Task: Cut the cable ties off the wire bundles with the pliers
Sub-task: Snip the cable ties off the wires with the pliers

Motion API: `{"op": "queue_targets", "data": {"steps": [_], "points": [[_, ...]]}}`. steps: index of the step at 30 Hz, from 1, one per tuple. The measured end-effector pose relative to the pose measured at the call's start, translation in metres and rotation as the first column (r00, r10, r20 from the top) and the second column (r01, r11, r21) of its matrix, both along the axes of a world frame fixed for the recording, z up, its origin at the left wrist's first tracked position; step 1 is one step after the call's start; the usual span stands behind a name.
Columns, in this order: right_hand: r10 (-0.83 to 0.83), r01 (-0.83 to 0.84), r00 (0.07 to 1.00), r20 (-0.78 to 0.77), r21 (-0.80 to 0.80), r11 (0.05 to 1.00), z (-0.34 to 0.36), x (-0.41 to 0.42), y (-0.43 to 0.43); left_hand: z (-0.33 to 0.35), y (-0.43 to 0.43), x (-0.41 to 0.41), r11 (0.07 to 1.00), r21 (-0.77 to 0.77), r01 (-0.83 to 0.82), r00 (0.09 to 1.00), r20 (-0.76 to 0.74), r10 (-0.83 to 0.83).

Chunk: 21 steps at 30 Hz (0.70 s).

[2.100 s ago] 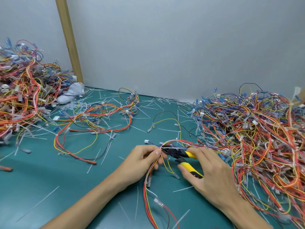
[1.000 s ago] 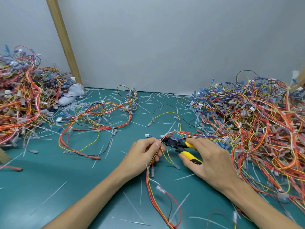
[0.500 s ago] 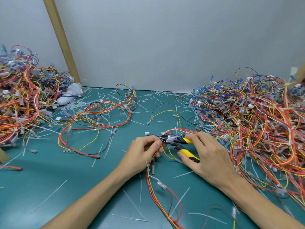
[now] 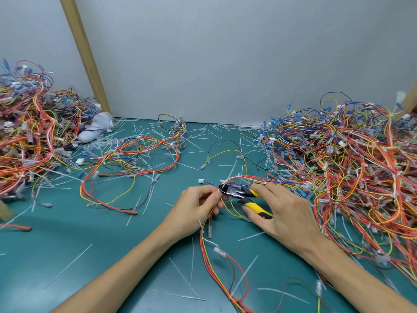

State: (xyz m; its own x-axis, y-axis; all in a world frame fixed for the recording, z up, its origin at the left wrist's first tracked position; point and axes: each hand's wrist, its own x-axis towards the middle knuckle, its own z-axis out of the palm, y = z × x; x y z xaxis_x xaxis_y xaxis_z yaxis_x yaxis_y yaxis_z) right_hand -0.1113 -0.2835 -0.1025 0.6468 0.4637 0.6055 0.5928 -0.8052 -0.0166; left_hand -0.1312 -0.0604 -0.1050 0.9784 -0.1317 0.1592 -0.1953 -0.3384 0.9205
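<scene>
A: Where were the pliers [image 4: 237, 191]?

B: Just below the middle of the frame, in the right hand [image 4: 284, 213]. Its fingers were curled round the two yellow handles, which stood apart from each other. The black head pointed toward the left of the frame and sat right at the wires.

A: And the left hand [image 4: 196, 208]?

B: Closed on the wire bundle [image 4: 204, 249] — thumb and fingertips pinching the wires just beside the plier head. From that pinch the red and yellow wires ran down to the bottom edge of the frame, and others ran off to the right into the big pile [image 4: 349, 172].

A: Could you see a tie between the blades?

B: No, that spot was too small and crowded to tell.

A: What lay around the hands?

B: A green mat [image 4: 67, 245] strewn with cut cable ties [image 4: 184, 277], thin white strips lying every which way. A loose loop of wires [image 4: 135, 159] lay left of centre, well apart from the hands. A second heap [image 4: 24, 136] filled the left edge, with a white object [image 4: 97, 129] just beside it at the foot of a slanted wooden post [image 4: 83, 53] in the upper left. Behind it all stood a plain grey wall [image 4: 225, 53].
</scene>
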Motion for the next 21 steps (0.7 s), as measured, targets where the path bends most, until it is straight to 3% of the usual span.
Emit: {"op": "queue_targets", "data": {"steps": [9,13,21], "points": [[0.006,-0.008,0.992,-0.125,-0.014,1.0,0.002,-0.0022,0.0004,0.0005,-0.0006,-0.0003,0.999,0.041,0.003,1.0,0.006,-0.003],[0.0,-0.004,0.994,-0.11,-0.034,0.999,0.002,-0.003,0.0009,0.0026,-0.0002,-0.0021,0.992,0.126,0.01,1.0,0.025,-0.013],[-0.002,0.0,0.997,-0.075,-0.034,0.999,0.0019,-0.0029,0.0009,0.004,-0.0011,-0.0026,0.993,0.117,0.009,1.0,0.006,-0.01]]}}
